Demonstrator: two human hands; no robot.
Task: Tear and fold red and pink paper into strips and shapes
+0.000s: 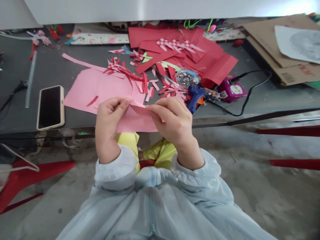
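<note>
Between my two hands is a pink sheet of paper point(137, 123) with its upper edge turned over in a narrow fold. My left hand point(108, 115) pinches that fold at its left end, thumb on top. At the other end, the fingertips of my right hand point(173, 118) are closed on the same edge. Under and behind my left hand lies a larger pink sheet point(87, 83), with a thin red paper strip point(92, 101) on it. Red and pink paper scraps point(152, 86) are scattered just beyond my hands.
A phone point(50, 107) lies left, near a glue stick point(31, 80). Right of my hands are a blue glue gun point(195, 96), its black cord point(246, 106) and a purple box point(231, 89). Red paper sheets point(212, 63) spread behind; cardboard point(282, 56) lies far right.
</note>
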